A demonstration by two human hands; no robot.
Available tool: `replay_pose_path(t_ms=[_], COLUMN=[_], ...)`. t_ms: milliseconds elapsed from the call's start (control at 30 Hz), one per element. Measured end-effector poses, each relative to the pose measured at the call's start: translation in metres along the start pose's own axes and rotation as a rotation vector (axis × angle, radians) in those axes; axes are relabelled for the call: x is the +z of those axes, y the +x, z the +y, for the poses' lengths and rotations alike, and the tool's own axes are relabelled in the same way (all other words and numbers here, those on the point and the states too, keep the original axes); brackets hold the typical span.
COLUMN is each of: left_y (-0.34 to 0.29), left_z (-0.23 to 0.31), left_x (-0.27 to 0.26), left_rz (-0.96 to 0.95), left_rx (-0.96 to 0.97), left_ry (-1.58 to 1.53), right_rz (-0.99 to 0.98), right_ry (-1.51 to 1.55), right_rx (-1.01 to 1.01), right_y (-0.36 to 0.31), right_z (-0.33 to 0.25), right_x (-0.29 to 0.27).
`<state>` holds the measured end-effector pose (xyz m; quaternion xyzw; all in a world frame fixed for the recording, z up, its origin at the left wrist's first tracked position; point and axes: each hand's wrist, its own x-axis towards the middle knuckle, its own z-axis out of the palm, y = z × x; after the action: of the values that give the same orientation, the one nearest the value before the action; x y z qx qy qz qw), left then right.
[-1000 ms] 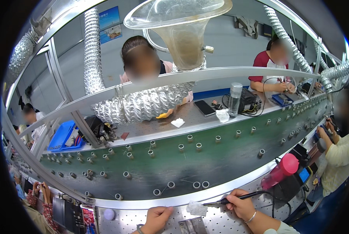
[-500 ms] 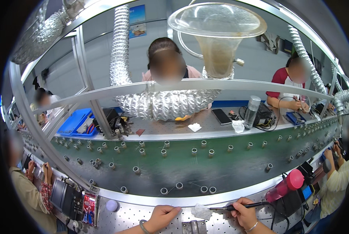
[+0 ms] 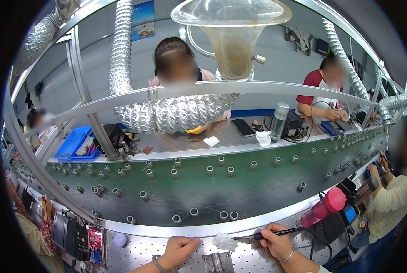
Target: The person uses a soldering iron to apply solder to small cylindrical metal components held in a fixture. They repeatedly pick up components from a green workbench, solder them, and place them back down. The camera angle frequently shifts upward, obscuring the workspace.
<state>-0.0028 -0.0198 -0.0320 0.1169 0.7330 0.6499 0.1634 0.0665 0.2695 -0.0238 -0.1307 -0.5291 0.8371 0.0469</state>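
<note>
My right hand (image 3: 276, 241) grips a soldering iron (image 3: 256, 235) with a black handle and a thin metal tip pointing left. The tip is at the right edge of a crumpled greyish-white cleaning pad (image 3: 224, 241) on the perforated metal bench. Left of the pad, my left hand (image 3: 179, 251) is closed, thumb and fingers together; whatever it may hold is hidden. Between the hands, closer to me, sits a small metal fixture block (image 3: 217, 262) with a raised middle.
Beyond the bench runs a green conveyor belt (image 3: 258, 193) carrying several small metal cylinders (image 3: 194, 212). A purple-lidded round jar (image 3: 119, 240) stands at left, a pink bottle (image 3: 324, 207) at right. Co-workers sit on both sides and across, behind a metal crossbar (image 3: 258, 86) and foil duct (image 3: 180, 113).
The whole view has shifted, so the scene sits further left and slightly higher. Both hands, the soldering iron and the pad keep nearly the same places relative to one another.
</note>
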Motion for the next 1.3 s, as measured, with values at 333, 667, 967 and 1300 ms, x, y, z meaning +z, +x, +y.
replay_pose_path(t_ms=[333,667,967,1300], left_y=[0.003,0.003,0.000,0.004], left_z=[-0.008,-0.003,-0.001,-0.007], left_x=[-0.001,0.000,0.002,-0.004], left_rz=[-0.015,-0.043,0.006,-0.090], left_rx=[0.031,0.021,0.015,0.016], left_ry=[0.016,-0.014,-0.008,0.021], right_rz=[-0.002,0.037,0.020,0.030], right_ry=[0.007,-0.009,-0.024,-0.019], right_rx=[0.001,-0.038,0.003,0.006], right_y=[0.001,0.001,0.000,0.001], right_z=[0.002,0.005,0.002,0.000], right_x=[-0.004,-0.005,-0.003,-0.004])
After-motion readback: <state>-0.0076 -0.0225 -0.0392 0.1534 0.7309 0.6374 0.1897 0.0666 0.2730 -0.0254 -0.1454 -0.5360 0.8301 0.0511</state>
